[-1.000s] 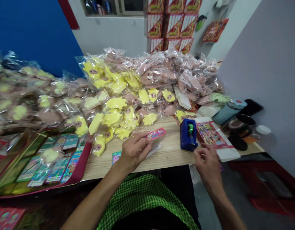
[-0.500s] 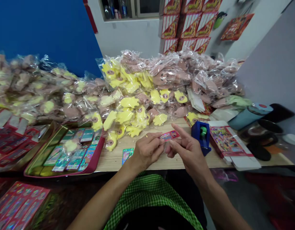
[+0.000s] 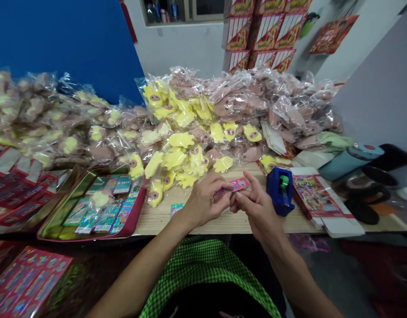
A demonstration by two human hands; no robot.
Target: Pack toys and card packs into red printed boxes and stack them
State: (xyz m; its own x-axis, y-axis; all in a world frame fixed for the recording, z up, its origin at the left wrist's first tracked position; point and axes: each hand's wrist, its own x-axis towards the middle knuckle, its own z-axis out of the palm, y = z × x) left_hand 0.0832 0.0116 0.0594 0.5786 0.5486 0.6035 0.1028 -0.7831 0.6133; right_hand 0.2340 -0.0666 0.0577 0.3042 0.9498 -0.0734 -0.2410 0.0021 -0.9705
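Pink printed card strip (image 3: pixel 238 184) held up over the bench (image 3: pixel 223 224), both hands close together at the bench's near edge; the left hand (image 3: pixel 203 201) has its left fingers (image 3: pixel 220 184) clenched on the strip's left end, pinching it between thumb and forefinger; the right hand (image 3: pixel 256 207) sits right against the left, its right fingers (image 3: pixel 248 194) curled just under the strip, with the forefinger raised near the strip's right end; whether they grip the strip or only touch it, I cannot tell. The work in hand looks like close two-handed handling of this one small strip; this pinch seems to call for a steady hold, and either hand would likely need to release before reaching for anything else. Just right of the right fingers stands a blue tape dispenser (image 3: pixel 278 194) holding a green roll; further right lies a colourful printed carton (image 3: pixel 314 196); beyond the fingers rises a heap of yellow hand-shaped toys (image 3: pixel 181 140) in clear plastic bags; left of the left fingers, a small holographic card (image 3: pixel 177 210) lies flat on the bench; further left sits a maroon-rimmed tray (image 3: pixel 134 216) of printed cards; far beyond the fingers are stacked red cartons (image 3: pixel 263 31).
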